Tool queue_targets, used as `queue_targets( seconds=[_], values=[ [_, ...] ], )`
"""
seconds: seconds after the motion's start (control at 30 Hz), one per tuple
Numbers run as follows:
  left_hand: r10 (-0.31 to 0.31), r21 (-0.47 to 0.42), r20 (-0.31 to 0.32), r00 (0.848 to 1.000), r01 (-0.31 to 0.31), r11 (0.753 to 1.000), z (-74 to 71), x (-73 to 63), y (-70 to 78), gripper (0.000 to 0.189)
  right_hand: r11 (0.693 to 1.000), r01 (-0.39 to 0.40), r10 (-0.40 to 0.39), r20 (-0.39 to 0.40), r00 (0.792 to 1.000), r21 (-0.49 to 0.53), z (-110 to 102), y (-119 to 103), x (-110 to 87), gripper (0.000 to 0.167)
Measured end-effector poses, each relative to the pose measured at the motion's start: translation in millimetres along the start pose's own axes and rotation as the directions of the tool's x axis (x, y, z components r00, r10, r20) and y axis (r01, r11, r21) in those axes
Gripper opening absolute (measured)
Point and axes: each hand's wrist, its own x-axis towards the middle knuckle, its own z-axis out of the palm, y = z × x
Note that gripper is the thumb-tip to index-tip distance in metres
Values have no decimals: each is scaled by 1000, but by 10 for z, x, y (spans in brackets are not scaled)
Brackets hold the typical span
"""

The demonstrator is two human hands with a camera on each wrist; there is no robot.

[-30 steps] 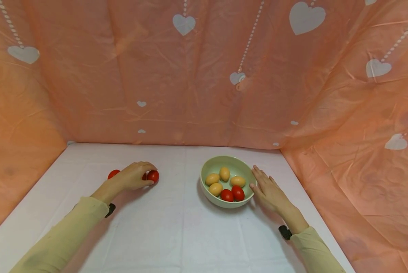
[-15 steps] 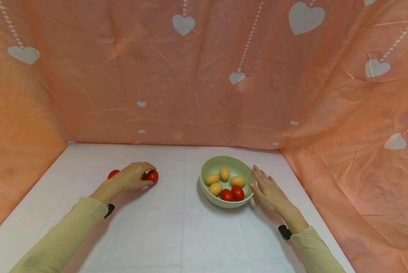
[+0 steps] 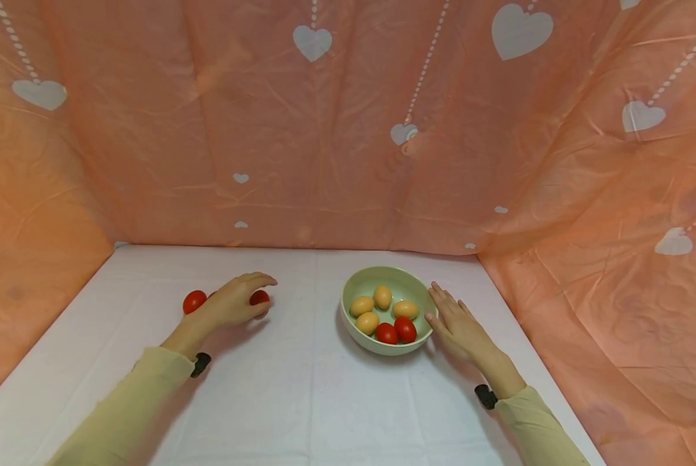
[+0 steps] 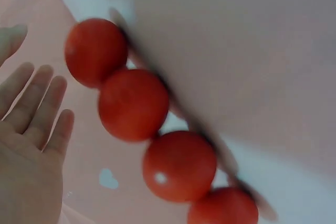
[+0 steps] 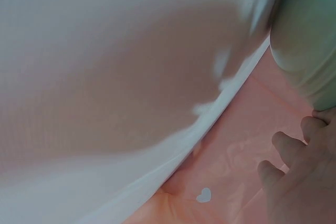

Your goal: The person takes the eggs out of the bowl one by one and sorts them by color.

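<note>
My left hand (image 3: 235,303) hovers over a row of smooth red eggs on the white table, thumb and fingers spread and holding nothing. One red egg (image 3: 259,298) shows between thumb and fingers; another red egg (image 3: 194,301) lies left of the hand. In the left wrist view several red eggs (image 4: 134,105) line up, with the open palm (image 4: 29,166) beside them, apart. My right hand (image 3: 458,327) rests straight fingers against the right side of a pale green bowl (image 3: 377,348). Inside it are several yellow eggs (image 3: 362,305) and two red eggs (image 3: 404,329).
A white cloth covers the table (image 3: 301,401). Orange curtains (image 3: 324,129) with white hearts enclose it at the back and both sides. In the right wrist view the table edge (image 5: 178,166) runs close by the right hand and bowl.
My left hand has opened, its thumb and fingers coming away from the red egg at the right end, and shifted slightly right. The left red egg shows more. The right hand and bowl stay put.
</note>
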Motion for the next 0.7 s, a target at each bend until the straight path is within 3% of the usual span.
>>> queue_targets(
  seconds=[0.17,0.4,0.7],
  values=[
    [-4,-52,-62,998,0,999,93,60,138,47,1000,-2,2,-1,1000,1,9,0,-2,62],
    [58,-112,-176,983,-78,991,270,203,326,44,1000,4,-4,-8,1000,6,12,7,1,63],
    [102,-200,-228,968,-149,968,494,460,619,40,1000,-10,10,12,1000,7,2,-1,8,64]
  ],
)
